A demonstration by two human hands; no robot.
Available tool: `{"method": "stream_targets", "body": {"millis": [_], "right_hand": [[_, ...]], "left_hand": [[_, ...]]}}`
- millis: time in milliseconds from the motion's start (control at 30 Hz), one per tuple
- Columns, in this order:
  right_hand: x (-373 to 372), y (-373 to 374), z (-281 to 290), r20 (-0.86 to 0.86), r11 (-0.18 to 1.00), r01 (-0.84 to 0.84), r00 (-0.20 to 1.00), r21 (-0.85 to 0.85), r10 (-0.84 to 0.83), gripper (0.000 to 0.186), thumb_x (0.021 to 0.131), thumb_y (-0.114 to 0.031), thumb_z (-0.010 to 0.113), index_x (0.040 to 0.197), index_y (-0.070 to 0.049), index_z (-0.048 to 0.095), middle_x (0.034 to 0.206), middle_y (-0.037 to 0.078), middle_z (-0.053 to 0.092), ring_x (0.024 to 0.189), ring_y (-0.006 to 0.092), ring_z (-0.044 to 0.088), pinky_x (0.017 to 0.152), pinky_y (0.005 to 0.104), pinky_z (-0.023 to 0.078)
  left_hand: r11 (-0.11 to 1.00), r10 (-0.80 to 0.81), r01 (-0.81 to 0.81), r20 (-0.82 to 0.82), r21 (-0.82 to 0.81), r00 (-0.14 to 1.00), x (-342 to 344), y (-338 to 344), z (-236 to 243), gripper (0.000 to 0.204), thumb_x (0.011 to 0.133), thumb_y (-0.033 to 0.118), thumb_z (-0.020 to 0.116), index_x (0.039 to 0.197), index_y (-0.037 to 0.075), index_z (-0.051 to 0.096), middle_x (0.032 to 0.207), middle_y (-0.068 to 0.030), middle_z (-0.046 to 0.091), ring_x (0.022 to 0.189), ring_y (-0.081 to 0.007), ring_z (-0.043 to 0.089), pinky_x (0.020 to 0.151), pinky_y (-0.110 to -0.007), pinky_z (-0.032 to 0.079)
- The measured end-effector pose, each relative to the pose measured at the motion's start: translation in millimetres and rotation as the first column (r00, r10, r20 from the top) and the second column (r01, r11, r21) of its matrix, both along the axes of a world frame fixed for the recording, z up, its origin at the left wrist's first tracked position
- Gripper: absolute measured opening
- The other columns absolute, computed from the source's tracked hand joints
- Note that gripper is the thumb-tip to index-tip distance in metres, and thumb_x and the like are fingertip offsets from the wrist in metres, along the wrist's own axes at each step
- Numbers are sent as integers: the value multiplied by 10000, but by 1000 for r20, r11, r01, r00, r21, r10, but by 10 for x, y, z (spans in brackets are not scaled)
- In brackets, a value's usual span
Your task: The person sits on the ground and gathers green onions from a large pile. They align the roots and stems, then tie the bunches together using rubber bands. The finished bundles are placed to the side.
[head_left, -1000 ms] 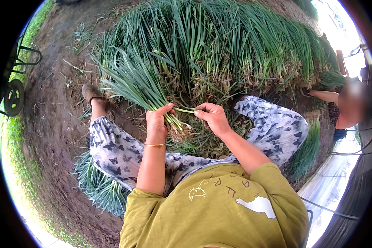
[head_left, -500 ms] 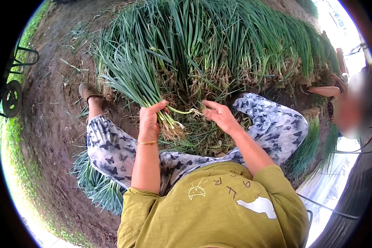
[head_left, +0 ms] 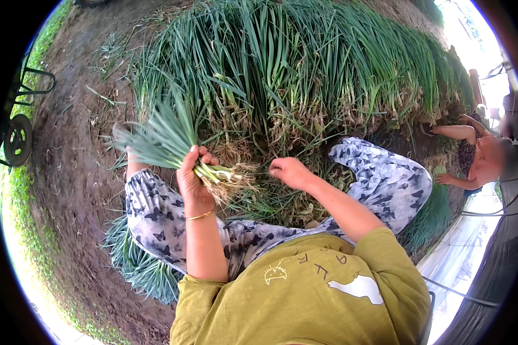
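Note:
My left hand (head_left: 194,179) is wrapped round a bunch of green onions (head_left: 166,135). Its green leaves fan out to the far left, slightly smeared by motion, and its white ends and tan roots point right over my lap. To the right of the roots, apart from them, hovers my right hand (head_left: 292,173) with its fingers curled closed. Whatever may be in those fingers is hidden. Just beyond both hands lies a long heap of green onions (head_left: 293,63), roots toward me.
Stripped leaves and roots (head_left: 282,202) litter the ground between my legs. More green onions (head_left: 144,264) lie by my left leg, and others (head_left: 431,215) beyond my right knee. Another person (head_left: 480,152) sits at the right. A wheel (head_left: 17,140) stands at the far left.
My left hand has shifted left and tilted the bunch, leaves swinging left. My right hand has closed and moved slightly nearer; the single stalk stretched toward it no longer shows there.

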State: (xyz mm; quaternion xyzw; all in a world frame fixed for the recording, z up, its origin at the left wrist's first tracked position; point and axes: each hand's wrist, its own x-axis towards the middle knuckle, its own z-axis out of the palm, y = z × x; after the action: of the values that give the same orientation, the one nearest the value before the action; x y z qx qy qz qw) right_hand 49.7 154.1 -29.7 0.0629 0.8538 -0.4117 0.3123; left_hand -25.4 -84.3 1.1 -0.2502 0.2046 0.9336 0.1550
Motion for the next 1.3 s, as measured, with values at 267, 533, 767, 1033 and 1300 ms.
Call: {"method": "stream_targets", "body": {"millis": [267,533,767,1033,1300], "right_hand": [[-894,3,-1214,117,722,691,719,-18,-685,410,917,-131,499,1287,22,412,1038,204,598,765,238,648,549,338,530],[-503,124,-433,40,717,631,758,-297,-651,213,851,-115,610,1002,35,605,723,90,635,490,110,525,448,275,402],[-9,-145,194,138,743,410,906,-529,-401,171,866,-100,612,985,22,621,741,-10,613,528,37,455,466,212,361],[-37,-303,267,-163,799,395,845,-453,-510,141,883,-120,591,840,14,577,634,18,554,545,58,489,489,241,399],[497,435,127,234,449,795,567,-409,-790,297,928,-324,536,856,-37,546,793,71,608,517,114,545,458,225,440]], "left_hand": [[958,-29,49,74,-284,997,-5,74,42,117,831,44,601,898,-50,584,762,-76,589,661,-152,578,595,-288,528],[948,-95,120,99,-295,991,31,240,-128,134,798,-14,628,919,-39,576,776,-104,615,625,-169,583,562,-301,526],[859,-364,368,79,-356,928,212,636,-166,157,741,-13,687,877,-3,610,749,-67,629,604,-162,600,550,-280,510],[874,-244,207,-29,-439,969,182,538,-155,130,763,-18,664,868,-8,589,742,-73,617,584,-148,572,540,-270,491],[972,-56,51,-16,-229,998,84,199,-163,93,846,53,630,851,-29,587,806,-67,591,644,-111,541,583,-273,489]]}}
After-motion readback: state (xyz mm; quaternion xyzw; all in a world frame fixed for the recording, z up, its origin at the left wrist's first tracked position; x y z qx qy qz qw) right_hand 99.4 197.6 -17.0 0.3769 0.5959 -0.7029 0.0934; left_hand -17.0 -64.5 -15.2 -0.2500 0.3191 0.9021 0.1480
